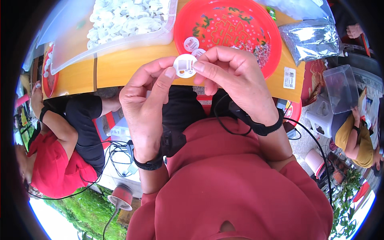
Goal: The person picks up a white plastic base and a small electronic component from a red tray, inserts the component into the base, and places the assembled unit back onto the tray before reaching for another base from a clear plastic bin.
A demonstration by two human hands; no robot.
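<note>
A small white plastic disc (185,66) sat pinched between both hands above the near edge of the wooden table (128,64). The left hand (146,100) clamped it from seven o'clock, the right hand (232,78) from three o'clock. A red plate (240,16) lay at one o'clock, a clear tub (120,42) of white parts at eleven.

A white round part (185,66), a red bowl (188,16) with what looks like green-and-gold floral decoration.
</note>
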